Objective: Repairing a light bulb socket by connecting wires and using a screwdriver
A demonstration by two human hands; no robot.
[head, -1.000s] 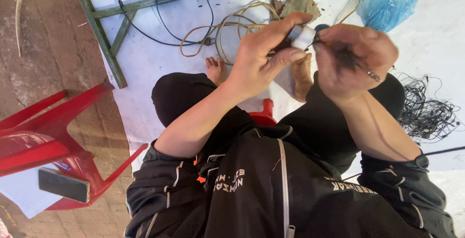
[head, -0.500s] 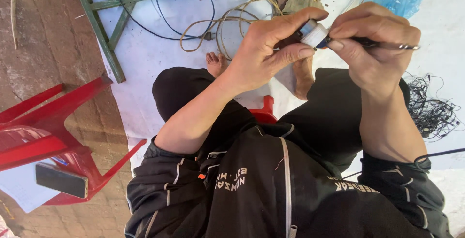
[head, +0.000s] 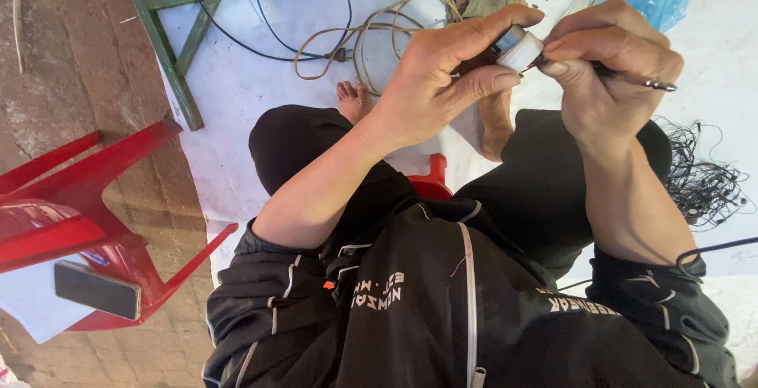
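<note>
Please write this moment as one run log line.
left hand: holds small cylinder | right hand: holds thin tool at cylinder

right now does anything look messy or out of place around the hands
Yes. A tangle of black wire lies loose on the white sheet, and a beige cord sprawls in loops. A phone sits near the red chair's edge.
</note>
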